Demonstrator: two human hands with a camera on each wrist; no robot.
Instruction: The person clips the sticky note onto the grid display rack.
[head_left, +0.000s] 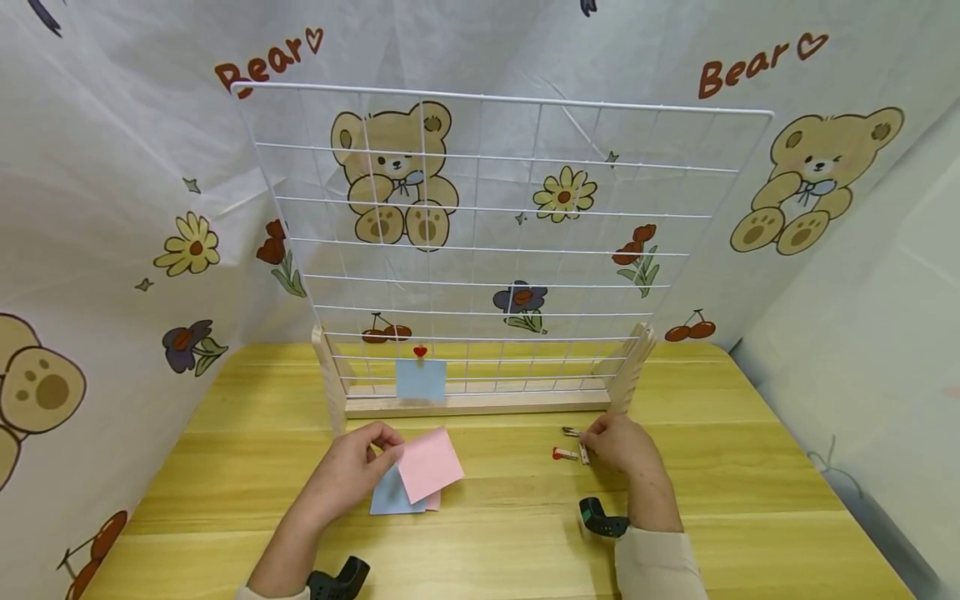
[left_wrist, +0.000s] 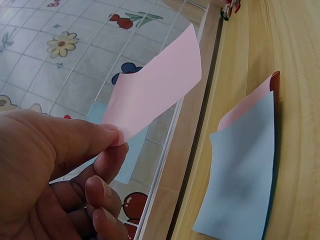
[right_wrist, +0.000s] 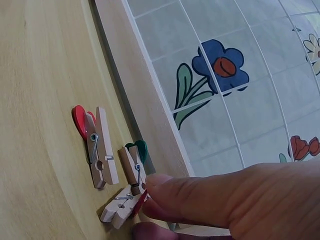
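Observation:
Between thumb and forefinger, my left hand (head_left: 356, 467) pinches one corner of a pink sticky note (head_left: 429, 465), raised over the table. Beneath it lie a blue note (left_wrist: 235, 170) and another pink note (left_wrist: 247, 102). My right hand (head_left: 621, 443) is down at a little group of wooden clothespins. Its thumb and finger pinch the red end of one clothespin (right_wrist: 120, 205). Beside that lie a clothespin with a green heart (right_wrist: 132, 167) and one with a red heart (right_wrist: 100, 150). A blue note (head_left: 421, 380) hangs on the white wire grid (head_left: 480, 248) under a red heart clip (head_left: 420, 352).
The grid stands upright in a wooden base (head_left: 480, 407) across the back of the wooden table (head_left: 510, 533). Behind it hangs a white cloth (head_left: 480, 42) printed with bears and flowers. Black wrist cameras (head_left: 602, 518) sit on both wrists.

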